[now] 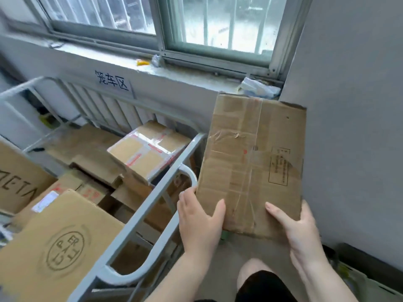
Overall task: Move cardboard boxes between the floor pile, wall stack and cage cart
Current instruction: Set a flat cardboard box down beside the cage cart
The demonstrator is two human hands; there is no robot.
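I hold a worn, taped cardboard box upright in front of me, between the cage cart and the grey wall on the right. My left hand grips its lower left corner and my right hand grips its lower right edge. The grey metal cage cart fills the left half of the view. Inside it lie several cardboard boxes, among them a tilted box with red tape, a box with a round stamp and a box with black lettering.
A window and a sill with scraps of litter run along the back wall, above a handwritten paper sign. The grey wall stands close on the right. My knee shows below the box, over bare floor.
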